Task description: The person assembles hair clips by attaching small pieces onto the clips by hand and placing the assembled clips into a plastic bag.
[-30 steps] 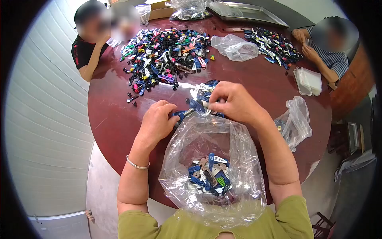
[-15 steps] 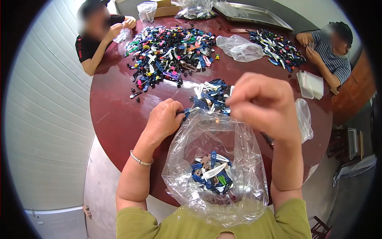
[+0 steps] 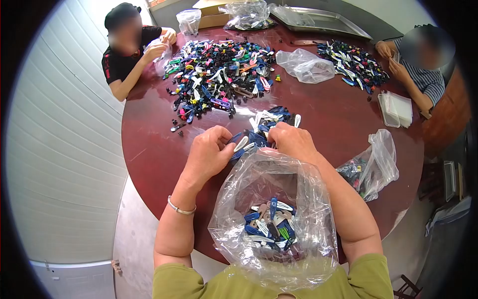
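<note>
My left hand (image 3: 211, 150) is closed at the near left edge of a small pile of blue and white snap hair clips (image 3: 266, 119), with a blue hair clip (image 3: 235, 137) between thumb and fingers. On the right side of that pile rests my right hand (image 3: 293, 141), its fingers curled down among the clips; what they grip is hidden. Just below both hands, a clear plastic bag (image 3: 224, 214) hangs open at the table edge against my green shirt. Inside lie blue, white, beige and green hair clips (image 3: 269, 226).
A big mixed pile of clips (image 3: 219, 74) covers the far left of the red round table (image 3: 159, 169); another pile (image 3: 351, 62) lies far right. Plastic bags (image 3: 306, 66), a part-filled bag (image 3: 381, 159), clear sleeves (image 3: 398, 109) and a metal tray (image 3: 328, 25) lie around. Two people sit opposite, hands busy.
My right hand has come down from its raised position above the bag to the small pile. My left hand stays at the pile's left edge. The view has shifted slightly.
</note>
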A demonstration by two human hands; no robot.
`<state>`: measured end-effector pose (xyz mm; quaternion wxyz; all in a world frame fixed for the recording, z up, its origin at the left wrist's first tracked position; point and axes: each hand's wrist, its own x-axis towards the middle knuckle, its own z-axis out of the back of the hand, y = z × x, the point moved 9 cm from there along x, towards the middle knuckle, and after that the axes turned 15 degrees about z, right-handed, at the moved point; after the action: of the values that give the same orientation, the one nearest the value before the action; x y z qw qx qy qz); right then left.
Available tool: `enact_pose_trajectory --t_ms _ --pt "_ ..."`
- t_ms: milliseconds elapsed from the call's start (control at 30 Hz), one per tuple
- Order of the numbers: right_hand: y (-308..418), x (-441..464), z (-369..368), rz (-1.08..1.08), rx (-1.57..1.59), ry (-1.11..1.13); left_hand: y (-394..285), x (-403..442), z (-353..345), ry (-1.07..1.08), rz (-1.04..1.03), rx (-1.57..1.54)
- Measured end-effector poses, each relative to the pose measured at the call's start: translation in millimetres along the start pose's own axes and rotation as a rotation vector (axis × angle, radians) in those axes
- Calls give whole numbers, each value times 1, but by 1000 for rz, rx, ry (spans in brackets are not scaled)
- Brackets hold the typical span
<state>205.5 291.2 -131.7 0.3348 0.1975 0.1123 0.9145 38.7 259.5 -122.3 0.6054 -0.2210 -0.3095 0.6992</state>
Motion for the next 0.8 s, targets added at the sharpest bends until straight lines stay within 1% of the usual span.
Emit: enact_pose_trajectory --t_ms 67,167,267,300,400,433,467,533,633,733,800 --pt "-5 -1 -2 -21 90 17 3 0 -3 43 34 -140" --pt "-18 -3 -4 -120 235 -8 5 -1 -8 127 97 -352" --pt "-27 -3 -1 -132 325 -70 3 -3 -9 246 128 -630" --pt "-29 -2 3 -143 420 -113 2 -4 -8 291 133 -735" --pt "-33 -2 18 -183 688 -231 -29 -23 19 260 -41 -835" --pt "-33 -3 23 -198 768 -265 -43 -32 30 256 -174 -840" --pt "-33 -4 28 -212 847 -299 -53 -40 40 231 -257 -820" --pt "-35 -5 30 -237 877 -290 -71 -62 52 261 -361 -721" --pt "-39 -4 26 -231 898 -311 -100 -82 49 342 -614 -480" --pt "-31 -5 38 -209 971 -337 -97 -77 50 369 -595 -587" --pt "-19 -6 59 -138 999 -325 -79 -64 55 245 -483 -641"
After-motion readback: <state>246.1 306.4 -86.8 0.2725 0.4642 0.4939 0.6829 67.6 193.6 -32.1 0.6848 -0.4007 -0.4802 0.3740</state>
